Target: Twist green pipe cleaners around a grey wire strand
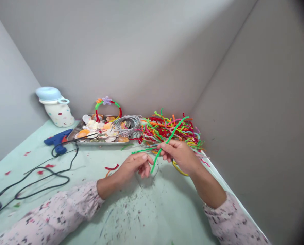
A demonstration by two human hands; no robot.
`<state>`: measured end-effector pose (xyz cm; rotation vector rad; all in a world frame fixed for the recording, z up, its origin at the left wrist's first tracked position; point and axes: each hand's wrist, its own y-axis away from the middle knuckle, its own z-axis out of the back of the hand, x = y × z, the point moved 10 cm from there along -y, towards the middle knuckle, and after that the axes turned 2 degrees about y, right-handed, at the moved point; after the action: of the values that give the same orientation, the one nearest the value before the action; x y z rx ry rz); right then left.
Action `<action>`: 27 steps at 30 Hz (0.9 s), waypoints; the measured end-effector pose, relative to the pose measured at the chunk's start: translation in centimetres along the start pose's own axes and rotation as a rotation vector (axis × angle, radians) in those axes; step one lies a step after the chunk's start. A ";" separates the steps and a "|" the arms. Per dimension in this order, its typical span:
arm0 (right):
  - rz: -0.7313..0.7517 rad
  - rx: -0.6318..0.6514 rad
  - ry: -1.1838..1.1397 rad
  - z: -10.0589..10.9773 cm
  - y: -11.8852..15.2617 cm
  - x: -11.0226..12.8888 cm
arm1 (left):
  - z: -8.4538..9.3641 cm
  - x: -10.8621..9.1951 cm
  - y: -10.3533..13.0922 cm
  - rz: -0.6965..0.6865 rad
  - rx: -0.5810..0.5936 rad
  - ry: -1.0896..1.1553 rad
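Note:
A bright green pipe cleaner [174,131] is pinched between the thumb and fingers of my right hand [180,154]; it slants from upper right down to the left. My left hand [138,164] is beside its lower end, fingers curled, and what they hold, if anything, is hidden. Faintly visible between the hands is a thin grey wire loop [157,170]. Another green, twisted pipe cleaner [143,150] stretches behind my hands towards the right fingertips. Just past my right hand lies a heap of many-coloured pipe cleaners [164,126].
A metal tray [103,144] holds shells, with coiled grey wire [128,124] on its right side. A flower-trimmed ring [120,110] stands at the tray. Leftward are a blue glue gun [57,140], black cord [69,177] and a blue-lidded bottle [58,114]. Walls close off the back and right.

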<state>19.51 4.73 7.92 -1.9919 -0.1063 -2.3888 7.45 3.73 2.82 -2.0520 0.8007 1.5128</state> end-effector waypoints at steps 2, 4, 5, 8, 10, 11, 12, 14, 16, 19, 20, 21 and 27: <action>0.002 -0.006 0.044 -0.3 0.1 0.1 | 0.0 0.3 0.0 0.035 0.001 -0.019; 0.001 -0.018 0.063 -0.5 0.1 0.1 | 0.5 0.4 0.0 0.050 -0.033 -0.075; -0.002 -0.021 0.065 -0.5 0.1 0.0 | 0.7 0.5 0.0 0.054 -0.054 -0.105; -0.004 -0.011 0.063 -0.7 -0.1 -0.3 | 1.1 0.6 -0.1 0.053 -0.090 -0.192; -0.003 -0.007 0.063 -0.7 -0.2 -0.5 | 0.9 0.7 0.0 0.052 -0.070 -0.264; -0.006 -0.012 0.064 -0.6 -0.3 -0.6 | 0.6 0.7 0.0 0.049 -0.048 -0.297; -0.010 -0.022 0.063 -0.5 -0.3 -0.6 | 0.3 0.7 0.1 0.045 -0.024 -0.326; -0.014 -0.045 0.053 -0.2 -0.3 -0.5 | -0.1 0.3 0.3 0.018 -0.004 -0.376; -0.012 -0.059 0.042 0.0 -0.4 -0.4 | 0.0 -0.4 0.5 -0.031 -0.032 -0.422; -0.017 -0.039 0.064 -0.4 -0.4 -0.3 | 0.2 -1.3 0.6 -0.096 -0.087 -0.484; -0.019 -0.026 0.079 -0.6 -0.4 -0.4 | 0.3 -1.5 0.6 -0.112 -0.101 -0.507; -0.020 -0.013 0.093 -0.8 -0.3 -0.4 | 0.4 -1.6 0.6 -0.129 -0.117 -0.530; 0.012 -0.055 0.180 -0.3 -0.2 0.0 | 0.9 -1.5 0.4 -0.115 -0.160 -0.536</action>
<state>19.22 4.90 7.87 -1.7817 -0.0235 -2.5760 6.16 4.30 3.99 -1.6309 0.3555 1.9799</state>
